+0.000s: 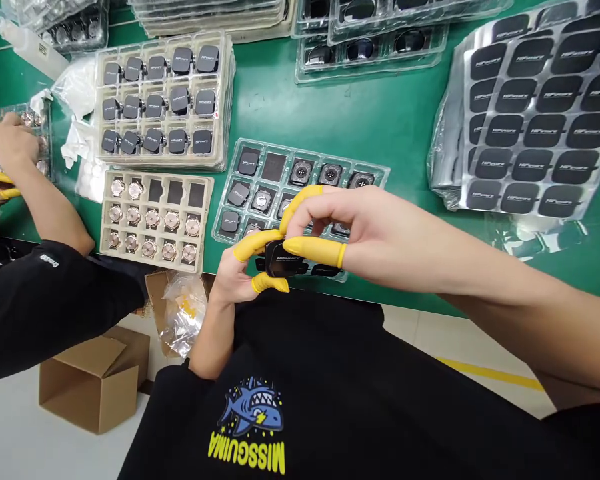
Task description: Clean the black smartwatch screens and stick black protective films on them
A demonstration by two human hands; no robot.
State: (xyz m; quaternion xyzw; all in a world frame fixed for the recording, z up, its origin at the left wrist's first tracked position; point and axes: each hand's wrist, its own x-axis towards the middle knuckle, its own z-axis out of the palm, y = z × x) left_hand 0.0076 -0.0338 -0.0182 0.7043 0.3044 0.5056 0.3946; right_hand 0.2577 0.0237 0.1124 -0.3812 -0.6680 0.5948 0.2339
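Student: What do the hands hold, and where?

Tutor: The wearer's left hand (pixel 235 273) is curled, finger and thumb bracketing a square black smartwatch (pixel 285 266) above the near side of a clear plastic tray (pixel 267 145). The right hand (pixel 365 233) is drawn nearly together, its thumb, in a yellow finger cot (pixel 320 250), lying over the face; whether it grips the case, or only a film, cannot be told.

Student: How far along is this piece, and which way does it point?

Tutor: It bears HiFuture lettering; whether its step is complete is unclear. The face is turned up toward the wearer, lettering running left to right. The outline looks near square and is partly covered, so no long axis can be settled.

Student: And the tray?

Tutor: Probably early. The left column's three lettered smartwatches (pixel 239 193) lie face up, seemingly done; beside them one pocket (pixel 273 167) shows its dark base. Several back-up smartwatches (pixel 330 174) appear to be left; the hands hide others.

Student: What lies farther out?

Tutor: On the green desk (pixel 390 120), HiFuture film sheets (pixel 517 130) lie to the right; stacked trays (pixel 230 100) of lettered pieces and a tray of rose-gold watches (pixel 152 219) lie to the left.
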